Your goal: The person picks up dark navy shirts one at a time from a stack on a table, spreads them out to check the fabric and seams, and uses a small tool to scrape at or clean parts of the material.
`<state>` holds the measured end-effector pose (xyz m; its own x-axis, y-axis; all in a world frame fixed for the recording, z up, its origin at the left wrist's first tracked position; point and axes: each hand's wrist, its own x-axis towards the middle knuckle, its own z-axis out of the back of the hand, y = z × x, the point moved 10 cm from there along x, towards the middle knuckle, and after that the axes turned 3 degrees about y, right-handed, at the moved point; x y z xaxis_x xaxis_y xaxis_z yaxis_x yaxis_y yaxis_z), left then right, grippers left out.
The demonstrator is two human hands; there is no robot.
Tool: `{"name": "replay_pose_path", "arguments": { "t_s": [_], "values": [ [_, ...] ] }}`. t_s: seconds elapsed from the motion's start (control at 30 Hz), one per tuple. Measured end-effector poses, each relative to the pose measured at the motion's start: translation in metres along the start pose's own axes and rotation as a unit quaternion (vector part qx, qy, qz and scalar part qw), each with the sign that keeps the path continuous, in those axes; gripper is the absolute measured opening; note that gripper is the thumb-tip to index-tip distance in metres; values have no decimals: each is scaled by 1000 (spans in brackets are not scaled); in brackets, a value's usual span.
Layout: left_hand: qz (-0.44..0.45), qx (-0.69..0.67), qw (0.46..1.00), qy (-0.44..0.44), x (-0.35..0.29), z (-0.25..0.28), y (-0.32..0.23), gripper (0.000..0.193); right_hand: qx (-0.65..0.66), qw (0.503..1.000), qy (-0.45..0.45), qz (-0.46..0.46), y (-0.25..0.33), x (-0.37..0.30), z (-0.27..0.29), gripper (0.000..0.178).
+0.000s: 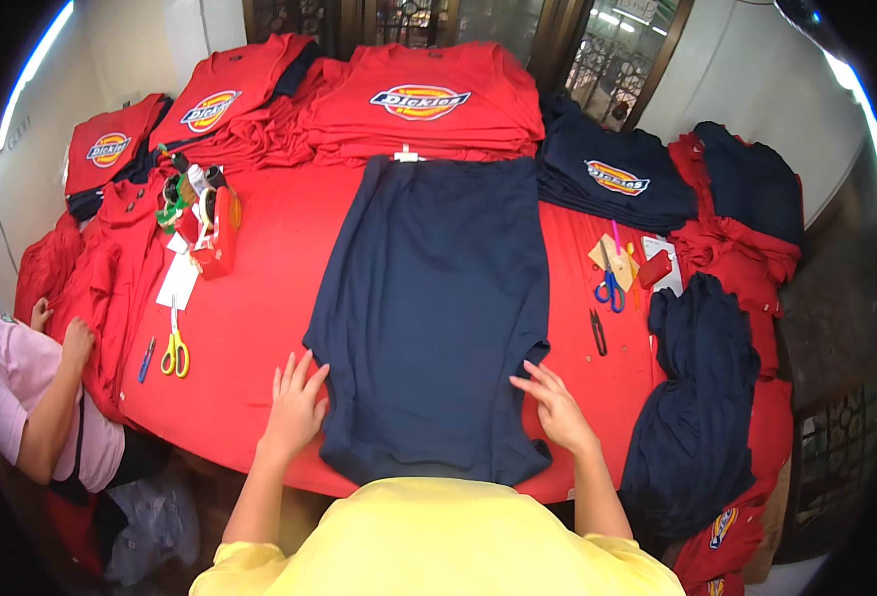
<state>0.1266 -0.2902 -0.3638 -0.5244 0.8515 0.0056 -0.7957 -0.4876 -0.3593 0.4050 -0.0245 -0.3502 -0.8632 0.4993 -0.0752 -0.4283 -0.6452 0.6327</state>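
Note:
A navy garment [436,318], probably a shirt, lies spread out in front of me on the red-covered table [259,328]. Its sides show some folds and creases, and its near end reaches the table's front edge. Beside its left edge is my left hand [297,409], fingers spread and nothing in the grasp. My right hand [556,407] is at the opposite edge, fingers stretched toward the cloth. Whether the fingertips on either side touch the fabric, I cannot tell.
Stacked red shirts [418,104] and navy shirts [612,169] line the back. Yellow-handled scissors [175,353] and a red tape dispenser [220,228] lie left; blue-handled scissors [609,288] and black thread snips [597,333] lie right. A crumpled navy garment [697,407] hangs over the right edge. A co-worker [51,387] handles red cloth.

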Motion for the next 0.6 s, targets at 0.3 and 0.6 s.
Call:
{"name": "replay_pose_path", "arguments": {
  "t_s": [0.3,0.6],
  "values": [
    [-178,-43,983,3,-14,-6,-62,46,-134,984,-99,70,17,-11,-29,47],
    [-96,-99,973,185,-17,7,-40,33,-181,976,61,-108,-32,-37,36,34]
  ]
}}
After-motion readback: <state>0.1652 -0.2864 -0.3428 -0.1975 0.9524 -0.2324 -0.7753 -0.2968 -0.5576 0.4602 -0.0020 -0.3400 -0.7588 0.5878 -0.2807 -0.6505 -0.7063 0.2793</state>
